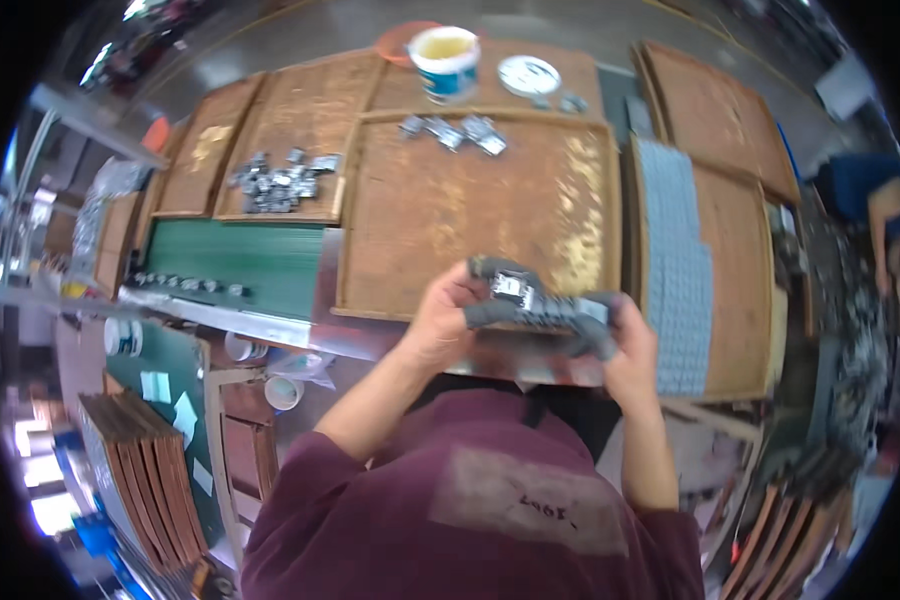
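With fingers (488, 316) of two hands (440, 318) (634, 362) clamped on it, holds one row (548, 310) of shiny, blocky pieces by one scuffed wooden tray (470, 205).

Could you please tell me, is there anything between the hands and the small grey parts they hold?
Only the dark finger covers. The left hand and right hand hold the row of small parts near its two ends; no other object is visible between. The underside is hidden.
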Demonstrator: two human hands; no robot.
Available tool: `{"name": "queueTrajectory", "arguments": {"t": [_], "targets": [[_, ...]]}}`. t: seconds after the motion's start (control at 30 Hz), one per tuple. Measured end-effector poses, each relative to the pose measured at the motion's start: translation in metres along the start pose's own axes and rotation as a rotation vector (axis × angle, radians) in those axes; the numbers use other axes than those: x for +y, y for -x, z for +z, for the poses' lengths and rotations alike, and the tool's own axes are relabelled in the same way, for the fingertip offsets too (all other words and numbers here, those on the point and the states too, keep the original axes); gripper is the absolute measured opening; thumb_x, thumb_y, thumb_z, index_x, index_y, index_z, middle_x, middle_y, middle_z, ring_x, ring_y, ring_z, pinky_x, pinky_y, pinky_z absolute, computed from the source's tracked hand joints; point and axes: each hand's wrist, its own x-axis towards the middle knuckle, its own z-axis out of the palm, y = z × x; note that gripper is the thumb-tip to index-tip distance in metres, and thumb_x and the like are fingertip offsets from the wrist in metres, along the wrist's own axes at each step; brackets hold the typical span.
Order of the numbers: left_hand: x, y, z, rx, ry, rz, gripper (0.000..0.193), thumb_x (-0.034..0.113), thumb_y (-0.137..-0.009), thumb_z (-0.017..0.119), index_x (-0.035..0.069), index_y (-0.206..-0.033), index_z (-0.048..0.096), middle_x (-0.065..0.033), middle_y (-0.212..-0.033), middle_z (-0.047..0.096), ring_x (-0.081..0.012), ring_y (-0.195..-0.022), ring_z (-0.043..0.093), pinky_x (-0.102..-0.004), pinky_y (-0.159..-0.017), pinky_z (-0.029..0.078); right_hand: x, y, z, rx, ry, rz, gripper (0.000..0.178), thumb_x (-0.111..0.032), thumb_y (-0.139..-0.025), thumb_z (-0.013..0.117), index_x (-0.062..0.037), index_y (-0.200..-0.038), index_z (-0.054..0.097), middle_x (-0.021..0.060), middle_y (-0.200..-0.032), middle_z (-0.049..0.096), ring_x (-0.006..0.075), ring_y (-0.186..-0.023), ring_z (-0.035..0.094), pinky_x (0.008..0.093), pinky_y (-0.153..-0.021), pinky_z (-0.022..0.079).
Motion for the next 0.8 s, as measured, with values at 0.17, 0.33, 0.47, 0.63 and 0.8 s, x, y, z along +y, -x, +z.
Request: {"name": "queueTrajectory", "arguments": {"t": [0.17, 0.33, 0.47, 0.63, 0.8], "targets": [[-0.001, -0.009, 0.011, -0.093, -0.308, 0.093, 0.045, 0.001, -0.08, 0.078, 0.001, -0.122, 0.062, -0.0031, -0.12, 0.059, -0.0161, -0.112, 0.059, -0.0322, -0.098, 0.047, -0.008, 0.0, 0.001, 0.065, 0.576, -0.331, 0.031, -0.02, -0.091, 0.073, 0.0015, -0.109, 0.059, 0.0125, -0.092, 0.066, 0.0217, -0.079, 0.068, 0.0327, -0.068, 0.054], [-0.004, -0.003, 0.024, -0.09, -0.267, -0.06, 0.035, -0.002, -0.086, 0.071, 0.001, -0.121, 0.064, -0.0038, -0.116, 0.056, -0.0157, -0.112, 0.059, -0.031, -0.095, 0.049, -0.011, 0.002, -0.004, 0.026, 0.708, -0.547, 0.028, -0.005, -0.077, 0.076, 0.0019, -0.1, 0.062, 0.0139, -0.085, 0.061, 0.0304, -0.076, 0.065, 0.0375, -0.064, 0.052], [-0.017, 0.002, 0.04, -0.092, -0.486, 0.039, 0.036, -0.007, -0.088, 0.065, -0.001, -0.124, 0.061, -0.005, -0.121, 0.055, -0.017, -0.114, 0.058, -0.0322, -0.097, 0.049, -0.006, 0.001, -0.001, 0.07, 0.819, -0.627, 0.029, 0.001, -0.071, 0.073, 0.003, -0.098, 0.062, 0.0141, -0.084, 0.059, 0.0326, -0.076, 0.063, 0.04, -0.063, 0.051], [-0.039, -0.001, 0.046, -0.031, -0.758, 0.142, 0.054, -0.009, -0.083, 0.061, -0.002, -0.135, 0.05, -0.0131, -0.129, 0.049, -0.0247, -0.118, 0.055, -0.0331, -0.1, 0.046, 0.015, -0.008, 0.006, 0.199, 0.97, -0.716, 0.031, 0.004, -0.067, 0.072, 0.0025, -0.096, 0.063, 0.0148, -0.089, 0.06, 0.0353, -0.078, 0.063, 0.0414, -0.066, 0.052], [-0.048, -0.018, 0.032, -0.058, -1.191, 0.379, 0.078, 0.003, -0.073, 0.076, 0.0, -0.144, 0.044, -0.0175, -0.128, 0.051, -0.0306, -0.113, 0.057, -0.0365, -0.095, 0.048, 0.014, -0.01, 0.007, 0.128, 0.837, -0.502, 0.031, -0.007, -0.074, 0.075, 0.0018, -0.1, 0.061, 0.0165, -0.091, 0.063, 0.0373, -0.081, 0.064, 0.0427, -0.069, 0.053]]}}
